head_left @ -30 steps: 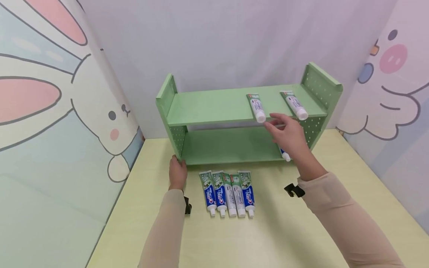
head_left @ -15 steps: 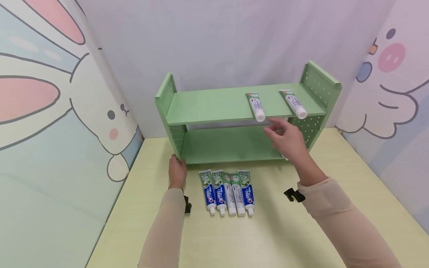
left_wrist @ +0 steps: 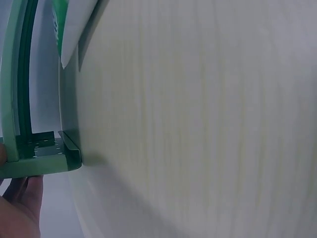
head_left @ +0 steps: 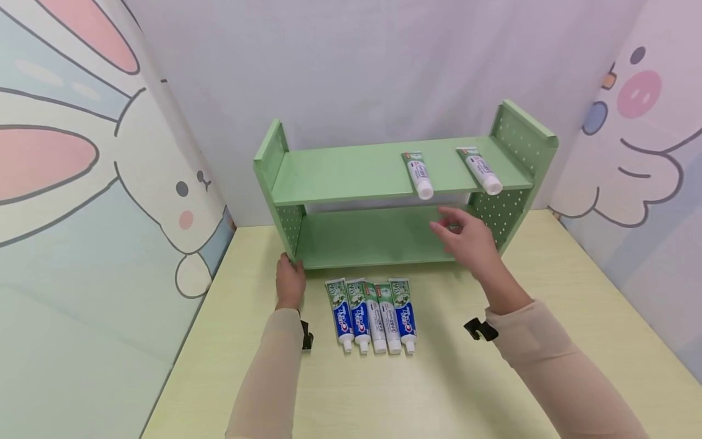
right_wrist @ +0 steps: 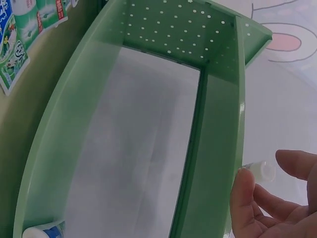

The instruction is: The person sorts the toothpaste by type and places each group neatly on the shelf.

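Note:
My left hand grips the lower left corner of a green two-tier shelf; in the left wrist view, its thumb and fingers lie on either side of the side panel. Holding nothing, my right hand hovers before the lower tier's right part, thumb and fingers apart. Two white-and-green toothpaste tubes, one left and one right, lie on the upper tier with caps over its front edge. The right wrist view shows another tube on the lower tier, hidden in the head view by my right hand.
Several toothpaste tubes lie side by side on the table before the shelf, blue-and-green ones and white-and-green ones. Behind the shelf hangs a pale curtain. Cartoon-printed panels stand at left and right.
My right hand has moved down from beside the upper tier's front edge and now covers the lower tube in the head view. My left hand has stayed on the shelf corner.

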A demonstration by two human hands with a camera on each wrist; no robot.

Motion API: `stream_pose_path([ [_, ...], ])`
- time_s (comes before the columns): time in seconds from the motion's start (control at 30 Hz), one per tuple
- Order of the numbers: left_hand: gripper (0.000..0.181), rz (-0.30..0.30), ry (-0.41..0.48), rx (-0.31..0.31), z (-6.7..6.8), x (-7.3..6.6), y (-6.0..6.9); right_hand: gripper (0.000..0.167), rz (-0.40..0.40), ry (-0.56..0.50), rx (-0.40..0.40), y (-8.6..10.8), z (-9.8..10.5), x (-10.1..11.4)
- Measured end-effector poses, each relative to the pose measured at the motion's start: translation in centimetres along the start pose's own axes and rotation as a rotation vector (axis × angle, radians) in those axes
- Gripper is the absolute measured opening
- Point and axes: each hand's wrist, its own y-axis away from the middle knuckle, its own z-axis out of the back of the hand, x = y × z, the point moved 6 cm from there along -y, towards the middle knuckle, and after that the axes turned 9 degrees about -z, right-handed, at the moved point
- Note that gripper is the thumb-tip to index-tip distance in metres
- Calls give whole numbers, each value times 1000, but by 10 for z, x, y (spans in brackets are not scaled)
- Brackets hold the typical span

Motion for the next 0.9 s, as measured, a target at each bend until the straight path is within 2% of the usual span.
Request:
stream_pose_path([
  [0.5,41,-17,-4,-8,0,0,1,54,-1,-14,36,5,-13,-21],
  [0.9,40,-21,-1,-4,2,-1,0,55,-37,-52,75,8,-29,-45],
])
